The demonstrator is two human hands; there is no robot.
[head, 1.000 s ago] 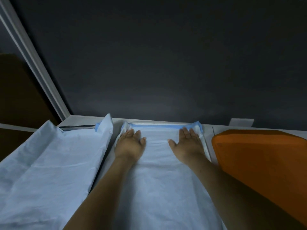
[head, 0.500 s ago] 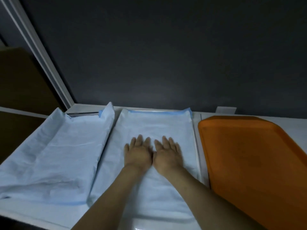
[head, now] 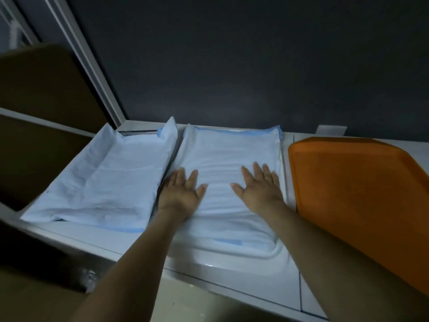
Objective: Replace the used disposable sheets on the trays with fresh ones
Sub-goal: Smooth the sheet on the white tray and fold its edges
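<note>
A pale blue disposable sheet [head: 228,145] with a darker blue border covers the white middle tray [head: 234,257]. My left hand [head: 180,192] lies flat on the sheet's left side, fingers straight and spread. My right hand [head: 261,185] presses flat on the sheet's right side. The tray's glossy near rim shows bare below the sheet's near edge. To the left, a second tray is lined with another crumpled pale blue sheet [head: 102,187], its edges standing up. An orange tray [head: 355,196] without a sheet sits on the right.
All three trays sit side by side on a white counter [head: 260,291] against a dark wall. A brown cardboard box [head: 34,101] stands at the far left. A small white tag [head: 330,130] sits at the wall behind the orange tray.
My hands, side by side at the sheet's middle half a second ago, have slid apart toward its left and right sides. The view has pulled back, showing the tray's near rim.
</note>
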